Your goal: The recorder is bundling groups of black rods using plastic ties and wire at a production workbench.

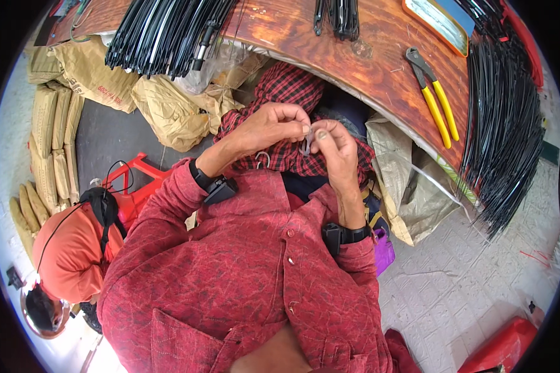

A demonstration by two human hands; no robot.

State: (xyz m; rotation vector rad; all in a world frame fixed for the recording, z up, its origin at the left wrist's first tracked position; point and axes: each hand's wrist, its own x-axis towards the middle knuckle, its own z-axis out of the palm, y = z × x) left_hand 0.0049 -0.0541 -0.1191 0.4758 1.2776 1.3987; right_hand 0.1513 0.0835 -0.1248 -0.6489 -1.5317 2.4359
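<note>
Both hands meet above the red-and-black checked cloth [286, 87] over my lap. My left hand [270, 129] has its thumb and forefinger pinched together at the fingertips. Just beside it, my right hand [337, 148] is closed too, thumb against the bent forefinger. Between the fingertips hangs a small greyish, thin curled piece [305, 147]; its kind is too small to make out. A pale hook-shaped bit [263, 159] shows against the cloth below my left hand. Each wrist wears a black band with a small box.
Ahead stands a wooden table [280, 31] with yellow-handled cutting pliers [434, 96] near its edge. Bundles of thin black rods [168, 37] overhang at left, more black rods [501, 124] at right. Brown paper sacks [171, 112], a red stool [140, 186] and a beige sack [410, 180] surround me.
</note>
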